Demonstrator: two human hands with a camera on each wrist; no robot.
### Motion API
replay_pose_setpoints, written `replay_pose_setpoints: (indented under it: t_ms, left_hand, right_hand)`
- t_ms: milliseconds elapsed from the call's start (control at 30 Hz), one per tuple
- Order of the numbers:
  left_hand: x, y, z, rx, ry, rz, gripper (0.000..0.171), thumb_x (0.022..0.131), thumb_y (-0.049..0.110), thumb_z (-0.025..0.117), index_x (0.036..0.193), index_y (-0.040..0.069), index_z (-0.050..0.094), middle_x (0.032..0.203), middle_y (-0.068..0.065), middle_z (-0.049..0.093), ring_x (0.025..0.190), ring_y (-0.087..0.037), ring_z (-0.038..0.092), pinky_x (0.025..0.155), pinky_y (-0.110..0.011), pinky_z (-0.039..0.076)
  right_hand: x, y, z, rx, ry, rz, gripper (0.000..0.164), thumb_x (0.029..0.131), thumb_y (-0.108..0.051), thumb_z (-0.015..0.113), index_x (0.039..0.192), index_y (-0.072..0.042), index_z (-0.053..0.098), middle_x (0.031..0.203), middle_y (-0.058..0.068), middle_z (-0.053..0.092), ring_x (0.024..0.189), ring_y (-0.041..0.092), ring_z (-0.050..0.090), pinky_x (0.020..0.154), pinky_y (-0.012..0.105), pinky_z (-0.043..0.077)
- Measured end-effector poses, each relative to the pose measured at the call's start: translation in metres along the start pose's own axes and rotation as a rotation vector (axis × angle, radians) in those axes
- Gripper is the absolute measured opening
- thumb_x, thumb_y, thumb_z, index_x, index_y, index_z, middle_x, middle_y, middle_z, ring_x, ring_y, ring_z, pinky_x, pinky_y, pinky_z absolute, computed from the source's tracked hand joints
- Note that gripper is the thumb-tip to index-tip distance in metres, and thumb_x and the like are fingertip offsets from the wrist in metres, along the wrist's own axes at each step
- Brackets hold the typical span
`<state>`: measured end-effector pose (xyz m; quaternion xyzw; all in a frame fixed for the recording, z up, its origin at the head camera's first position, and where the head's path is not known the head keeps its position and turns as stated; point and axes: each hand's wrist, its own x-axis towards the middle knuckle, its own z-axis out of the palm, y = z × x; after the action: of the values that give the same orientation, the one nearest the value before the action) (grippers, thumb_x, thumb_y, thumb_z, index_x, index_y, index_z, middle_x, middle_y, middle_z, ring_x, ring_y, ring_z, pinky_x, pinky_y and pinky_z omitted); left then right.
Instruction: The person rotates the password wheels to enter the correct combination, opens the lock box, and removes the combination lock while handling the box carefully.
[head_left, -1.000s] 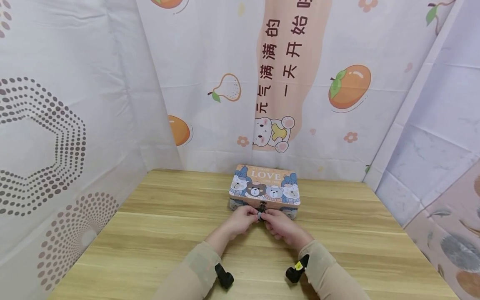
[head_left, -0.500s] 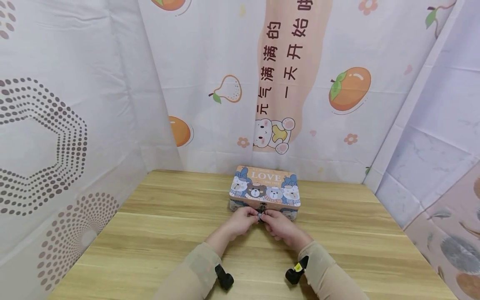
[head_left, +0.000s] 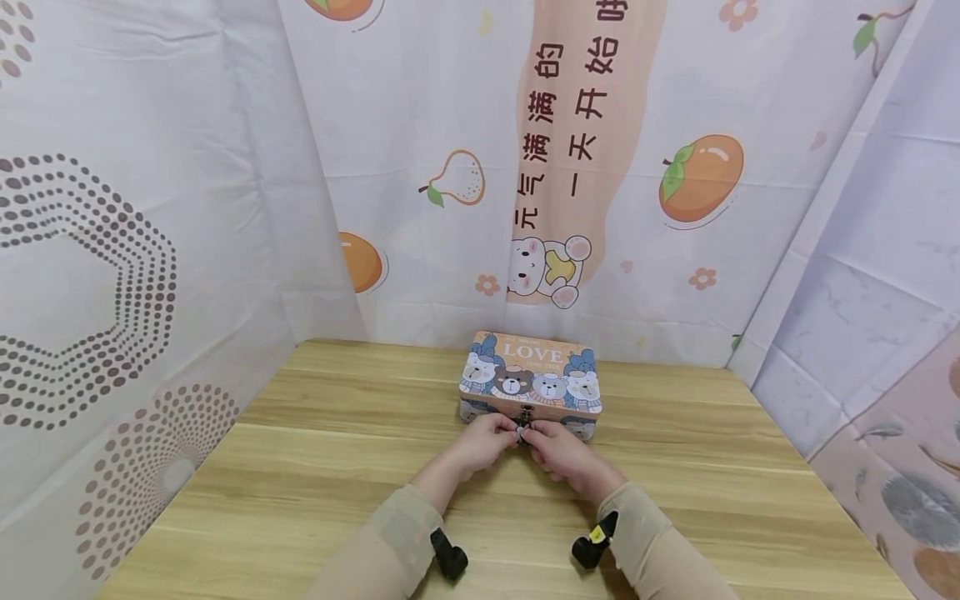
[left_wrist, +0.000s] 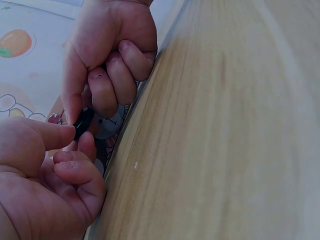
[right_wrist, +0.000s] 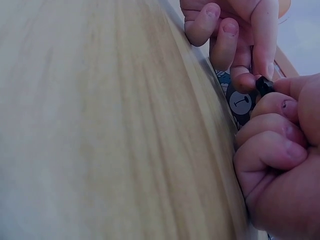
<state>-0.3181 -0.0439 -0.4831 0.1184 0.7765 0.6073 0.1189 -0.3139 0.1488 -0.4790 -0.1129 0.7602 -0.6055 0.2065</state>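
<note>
A tin box (head_left: 529, 375) with bears and the word LOVE on its lid sits closed at the far middle of the table, its metal clasp (head_left: 527, 411) facing me. Just below the clasp, both hands meet at a small black padlock (left_wrist: 84, 123), mostly covered by fingertips. My left hand (head_left: 480, 443) pinches it from the left between thumb and finger. From the other side my right hand (head_left: 566, 454) pinches it too, with the remaining fingers curled in, as the right wrist view shows. The padlock (right_wrist: 264, 86) looks dark and glossy there; its shackle is hidden.
The wooden table (head_left: 337, 500) spreads out around the box on both sides and in front. A printed curtain (head_left: 420, 250) hangs close behind the box. More cloth walls (head_left: 210, 250) stand at the left and right.
</note>
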Motion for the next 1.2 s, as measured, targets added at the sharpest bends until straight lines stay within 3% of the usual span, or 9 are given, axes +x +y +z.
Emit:
replay_pose_setpoints:
  t_ms: [600, 833, 1200]
  left_hand:
    - [-0.002, 0.000, 0.001, -0.011, 0.003, -0.013, 0.012, 0.101, 0.008, 0.059, 0.107, 0.000, 0.063, 0.088, -0.005, 0.065, 0.052, -0.010, 0.042, 0.044, -0.023, 0.034]
    - [-0.002, 0.000, -0.001, 0.001, 0.004, -0.027, 0.014, 0.101, 0.010, 0.059, 0.110, 0.000, 0.063, 0.091, -0.006, 0.066, 0.052, -0.011, 0.042, 0.044, -0.023, 0.035]
    - [-0.002, -0.001, -0.001, 0.007, -0.002, -0.020, 0.014, 0.102, 0.011, 0.058, 0.110, 0.001, 0.063, 0.092, -0.005, 0.066, 0.052, -0.011, 0.042, 0.043, -0.024, 0.036]
  right_hand:
    - [-0.004, -0.003, -0.004, 0.083, -0.021, 0.058, 0.035, 0.108, -0.034, 0.046, 0.117, -0.002, 0.060, 0.061, -0.005, 0.034, 0.046, 0.008, 0.023, 0.041, 0.022, 0.020]
    - [-0.005, -0.003, -0.009, 0.086, -0.026, 0.070, 0.035, 0.107, -0.037, 0.048, 0.112, -0.004, 0.058, 0.063, -0.004, 0.035, 0.048, 0.009, 0.025, 0.042, 0.022, 0.021]
    - [-0.010, 0.000, -0.015, 0.067, -0.028, 0.057, 0.032, 0.108, -0.030, 0.046, 0.106, 0.001, 0.051, 0.063, -0.003, 0.034, 0.049, 0.010, 0.025, 0.043, 0.022, 0.021]
